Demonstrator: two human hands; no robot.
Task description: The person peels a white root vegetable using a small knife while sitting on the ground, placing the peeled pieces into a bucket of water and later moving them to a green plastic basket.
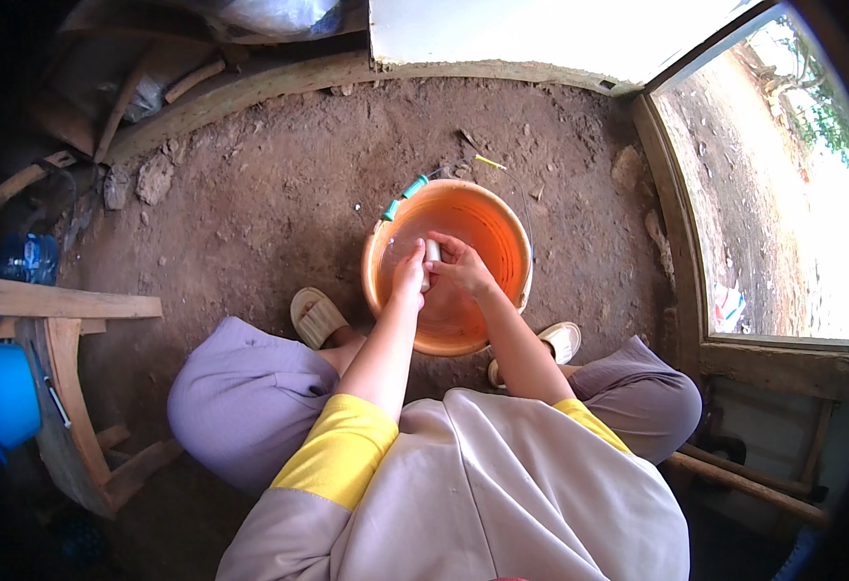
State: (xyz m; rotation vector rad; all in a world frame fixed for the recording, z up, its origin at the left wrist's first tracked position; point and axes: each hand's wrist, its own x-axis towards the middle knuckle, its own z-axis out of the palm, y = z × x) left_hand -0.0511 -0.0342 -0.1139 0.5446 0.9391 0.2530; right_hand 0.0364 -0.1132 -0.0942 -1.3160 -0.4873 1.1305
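An orange plastic bucket (493,207) stands on the dirt floor between my feet, with some cloudy liquid low inside. Over its opening, my left hand (408,274) grips a pale, tube-like piece (433,250). My right hand (464,265) holds the same piece from the other side, fingers and thumb around its upper part. What the piece is exactly cannot be made out, and its lower part is partly hidden by my fingers. The bucket's wire handle, with a green grip (415,187), lies tipped toward the far rim.
Bare earth (265,189) surrounds the bucket. A wooden stand (69,298) is at the left, near a blue basin (5,396) and a clear blue plastic bottle (31,256). Rocks (154,178) lie by the far-left wooden beam. On the right, a wooden door frame (675,218) opens outdoors.
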